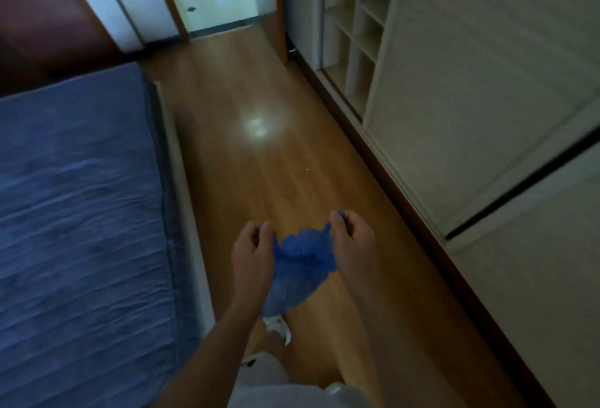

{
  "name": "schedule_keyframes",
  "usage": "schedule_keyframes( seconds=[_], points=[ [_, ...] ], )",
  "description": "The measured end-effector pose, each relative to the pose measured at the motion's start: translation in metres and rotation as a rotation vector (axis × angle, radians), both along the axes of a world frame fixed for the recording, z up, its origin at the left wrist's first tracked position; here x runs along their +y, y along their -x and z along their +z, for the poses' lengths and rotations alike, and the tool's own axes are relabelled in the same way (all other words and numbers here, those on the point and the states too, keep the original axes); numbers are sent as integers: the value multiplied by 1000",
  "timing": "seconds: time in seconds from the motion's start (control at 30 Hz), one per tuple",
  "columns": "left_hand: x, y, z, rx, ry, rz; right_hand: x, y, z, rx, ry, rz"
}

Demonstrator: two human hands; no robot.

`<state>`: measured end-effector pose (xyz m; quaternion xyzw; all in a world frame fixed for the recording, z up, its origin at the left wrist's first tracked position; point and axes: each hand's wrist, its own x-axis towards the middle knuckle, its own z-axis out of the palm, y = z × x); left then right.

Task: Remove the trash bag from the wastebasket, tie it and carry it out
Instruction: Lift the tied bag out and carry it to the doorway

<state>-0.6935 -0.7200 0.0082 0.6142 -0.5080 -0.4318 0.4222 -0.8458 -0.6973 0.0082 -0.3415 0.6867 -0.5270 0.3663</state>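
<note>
A big bed with a blue cover [81, 212] is on the left, and a shiny brown wood floor [259, 154] runs to an open doorway. In the middle hangs a small, thin blue plastic trash bag [300, 264], up in the air over the floor. It looks soft, crinkly and light, maybe slippery. The left hand [251, 253] pinches one top corner, and the right hand [352, 242] pinches the other. Those two ears are the best spots to hold for tying.
</note>
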Motion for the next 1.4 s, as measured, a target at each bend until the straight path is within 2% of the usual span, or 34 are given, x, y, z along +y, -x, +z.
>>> schedule_keyframes(
  seconds=[0.3, 0.63, 1.07, 1.4],
  points=[
    [-124, -58, -6, 54, -24, 132, -142, -62, -4, -19, -2, 214],
    [-295, -114, -6, 73, -18, 170, -321, -123, 17, 43, -15, 240],
    [-439, -152, -22, 52, -70, 263, -484, -157, -15, -32, -88, 311],
    [-625, -138, -25, 1, -104, 361, -689, -145, -20, -49, -98, 461]
  ],
)
